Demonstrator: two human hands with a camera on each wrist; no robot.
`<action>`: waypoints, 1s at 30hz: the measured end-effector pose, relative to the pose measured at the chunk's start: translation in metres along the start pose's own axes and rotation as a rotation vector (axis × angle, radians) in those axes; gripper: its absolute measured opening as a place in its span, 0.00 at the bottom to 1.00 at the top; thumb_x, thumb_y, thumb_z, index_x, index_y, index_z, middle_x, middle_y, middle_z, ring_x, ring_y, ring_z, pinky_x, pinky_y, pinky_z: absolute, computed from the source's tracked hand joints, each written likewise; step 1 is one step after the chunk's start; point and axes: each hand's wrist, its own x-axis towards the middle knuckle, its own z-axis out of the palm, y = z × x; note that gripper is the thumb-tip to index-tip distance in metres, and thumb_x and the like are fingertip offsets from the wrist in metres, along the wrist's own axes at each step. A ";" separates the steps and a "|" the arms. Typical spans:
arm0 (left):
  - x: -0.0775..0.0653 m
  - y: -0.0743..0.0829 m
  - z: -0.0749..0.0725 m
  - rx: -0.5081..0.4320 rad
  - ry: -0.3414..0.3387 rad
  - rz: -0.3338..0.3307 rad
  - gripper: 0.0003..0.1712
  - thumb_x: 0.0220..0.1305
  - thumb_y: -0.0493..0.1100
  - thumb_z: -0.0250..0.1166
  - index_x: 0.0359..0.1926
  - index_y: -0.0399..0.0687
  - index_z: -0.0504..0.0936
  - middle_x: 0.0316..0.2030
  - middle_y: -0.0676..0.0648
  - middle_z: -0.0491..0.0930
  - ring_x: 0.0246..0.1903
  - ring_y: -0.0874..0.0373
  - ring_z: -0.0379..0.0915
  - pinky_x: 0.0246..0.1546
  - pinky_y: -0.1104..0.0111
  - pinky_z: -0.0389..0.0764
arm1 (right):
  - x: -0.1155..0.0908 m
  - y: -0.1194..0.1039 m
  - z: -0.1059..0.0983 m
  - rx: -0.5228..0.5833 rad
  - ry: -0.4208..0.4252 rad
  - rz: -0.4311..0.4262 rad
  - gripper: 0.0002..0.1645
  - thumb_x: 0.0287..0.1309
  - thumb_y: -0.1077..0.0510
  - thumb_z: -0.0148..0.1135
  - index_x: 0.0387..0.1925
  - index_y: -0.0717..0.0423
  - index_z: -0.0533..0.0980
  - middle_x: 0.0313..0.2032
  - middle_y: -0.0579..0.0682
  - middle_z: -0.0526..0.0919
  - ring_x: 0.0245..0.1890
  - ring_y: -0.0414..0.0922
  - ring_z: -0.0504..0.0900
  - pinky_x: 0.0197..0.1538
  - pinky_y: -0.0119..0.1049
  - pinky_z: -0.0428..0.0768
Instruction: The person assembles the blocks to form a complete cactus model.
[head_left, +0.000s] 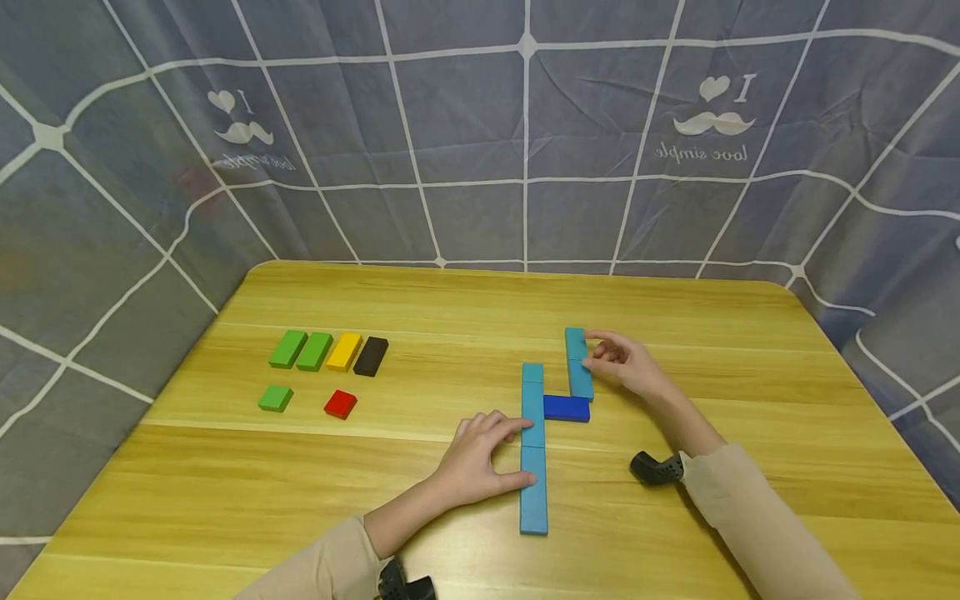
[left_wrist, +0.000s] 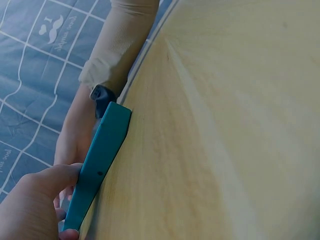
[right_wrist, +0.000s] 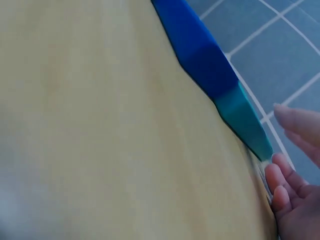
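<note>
A column of light blue blocks lies lengthwise on the table, short block at its far end. My left hand touches it from the left, index finger and thumb spread along it. The left wrist view shows the thumb against the near light blue block. A dark blue block extends right from the column. Beyond its right end, two light blue blocks stand in line, end to end. My right hand is at their right edge, index fingertip by the far one, thumb at the near one, other fingers bent.
Toward the left lie two long green blocks, a yellow block and a black block in a row. Nearer are a short green block and a red block. A grey checked cloth hangs behind the wooden table.
</note>
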 end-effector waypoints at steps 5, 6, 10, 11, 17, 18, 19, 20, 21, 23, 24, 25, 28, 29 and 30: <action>0.000 0.001 0.000 0.008 -0.001 -0.006 0.34 0.47 0.59 0.68 0.57 0.55 0.73 0.34 0.58 0.69 0.35 0.63 0.60 0.44 0.64 0.59 | -0.008 -0.006 0.006 -0.017 -0.007 -0.050 0.25 0.55 0.63 0.61 0.55 0.66 0.70 0.38 0.62 0.72 0.33 0.44 0.69 0.34 0.29 0.69; 0.000 0.001 0.000 0.010 -0.001 -0.007 0.34 0.47 0.59 0.68 0.57 0.56 0.73 0.34 0.58 0.69 0.35 0.64 0.60 0.44 0.64 0.59 | -0.010 -0.011 0.007 -0.023 -0.010 -0.053 0.25 0.55 0.64 0.61 0.55 0.67 0.70 0.38 0.62 0.71 0.33 0.44 0.69 0.34 0.29 0.68; 0.000 0.000 0.000 0.009 0.000 -0.004 0.34 0.48 0.59 0.68 0.57 0.55 0.73 0.34 0.58 0.69 0.35 0.64 0.60 0.44 0.64 0.60 | -0.017 -0.030 0.009 -0.065 -0.024 -0.051 0.23 0.56 0.67 0.58 0.53 0.72 0.70 0.38 0.64 0.70 0.33 0.46 0.67 0.36 0.30 0.68; 0.000 0.000 0.000 0.010 0.001 -0.002 0.34 0.47 0.59 0.68 0.57 0.55 0.73 0.34 0.58 0.69 0.35 0.64 0.60 0.44 0.64 0.59 | -0.017 -0.031 0.009 -0.076 -0.029 -0.048 0.22 0.56 0.67 0.58 0.53 0.72 0.70 0.38 0.64 0.69 0.33 0.47 0.67 0.36 0.30 0.68; 0.001 0.000 0.000 0.011 0.004 0.000 0.34 0.47 0.58 0.68 0.56 0.55 0.73 0.33 0.58 0.69 0.34 0.64 0.60 0.43 0.64 0.59 | -0.011 -0.014 0.008 -0.080 -0.031 -0.041 0.23 0.56 0.65 0.59 0.54 0.70 0.70 0.39 0.62 0.70 0.34 0.47 0.66 0.37 0.31 0.68; 0.001 0.001 0.000 0.009 0.004 -0.001 0.34 0.47 0.58 0.68 0.57 0.55 0.73 0.33 0.58 0.69 0.34 0.64 0.60 0.43 0.64 0.59 | -0.010 -0.010 0.007 -0.081 -0.029 -0.042 0.23 0.56 0.64 0.60 0.54 0.69 0.71 0.39 0.61 0.70 0.34 0.46 0.66 0.36 0.31 0.68; 0.001 0.001 0.000 0.007 0.004 -0.001 0.34 0.47 0.58 0.68 0.57 0.55 0.73 0.33 0.58 0.69 0.34 0.64 0.60 0.43 0.64 0.59 | -0.009 -0.006 0.007 -0.089 -0.027 -0.047 0.23 0.57 0.63 0.60 0.54 0.68 0.71 0.39 0.60 0.70 0.34 0.46 0.66 0.36 0.31 0.68; 0.001 0.001 0.000 0.007 0.004 0.000 0.34 0.47 0.58 0.68 0.57 0.55 0.73 0.33 0.58 0.69 0.34 0.64 0.59 0.43 0.64 0.59 | -0.008 -0.002 0.007 -0.094 -0.025 -0.053 0.23 0.57 0.62 0.60 0.54 0.67 0.71 0.39 0.59 0.70 0.33 0.45 0.66 0.36 0.31 0.68; 0.001 0.001 -0.001 0.002 0.004 0.001 0.34 0.47 0.58 0.68 0.57 0.55 0.73 0.33 0.58 0.69 0.34 0.64 0.59 0.43 0.64 0.59 | -0.006 0.002 0.007 -0.091 -0.022 -0.051 0.24 0.56 0.61 0.61 0.54 0.65 0.72 0.39 0.58 0.70 0.33 0.45 0.66 0.36 0.31 0.68; 0.001 0.000 -0.001 -0.031 0.004 0.004 0.34 0.48 0.57 0.68 0.57 0.54 0.73 0.33 0.57 0.69 0.34 0.63 0.60 0.44 0.63 0.59 | -0.006 0.004 0.006 -0.099 -0.020 -0.057 0.24 0.56 0.59 0.61 0.54 0.63 0.72 0.38 0.57 0.70 0.33 0.45 0.66 0.36 0.31 0.68; 0.001 -0.001 -0.002 -0.064 0.006 0.008 0.34 0.48 0.56 0.69 0.56 0.53 0.73 0.33 0.56 0.69 0.34 0.63 0.60 0.44 0.63 0.59 | -0.006 0.005 0.006 -0.102 -0.020 -0.061 0.24 0.56 0.58 0.61 0.54 0.63 0.72 0.38 0.57 0.70 0.33 0.45 0.66 0.35 0.31 0.69; 0.002 -0.002 -0.004 -0.099 0.011 0.014 0.33 0.48 0.54 0.69 0.56 0.52 0.73 0.34 0.55 0.70 0.34 0.62 0.61 0.43 0.63 0.60 | -0.006 0.005 0.006 -0.106 -0.021 -0.066 0.24 0.56 0.58 0.61 0.54 0.63 0.72 0.38 0.56 0.70 0.33 0.45 0.66 0.35 0.31 0.68; 0.003 -0.010 -0.011 -0.207 0.034 0.052 0.32 0.50 0.48 0.70 0.56 0.46 0.73 0.34 0.50 0.71 0.34 0.59 0.63 0.42 0.65 0.63 | -0.006 0.006 0.006 -0.104 -0.021 -0.055 0.24 0.56 0.57 0.62 0.54 0.61 0.73 0.38 0.55 0.70 0.33 0.46 0.66 0.36 0.31 0.68; 0.004 -0.013 -0.014 -0.232 0.047 0.065 0.31 0.50 0.46 0.70 0.56 0.44 0.73 0.35 0.48 0.72 0.34 0.57 0.64 0.42 0.65 0.65 | -0.006 0.006 0.006 -0.105 -0.022 -0.052 0.24 0.56 0.57 0.62 0.54 0.61 0.73 0.38 0.55 0.70 0.34 0.46 0.66 0.36 0.31 0.68; 0.005 -0.017 -0.019 -0.242 0.063 0.074 0.31 0.50 0.44 0.70 0.56 0.43 0.72 0.35 0.47 0.72 0.35 0.56 0.65 0.41 0.65 0.66 | -0.006 0.006 0.006 -0.106 -0.025 -0.051 0.24 0.56 0.57 0.62 0.54 0.60 0.73 0.38 0.55 0.70 0.34 0.46 0.66 0.36 0.31 0.69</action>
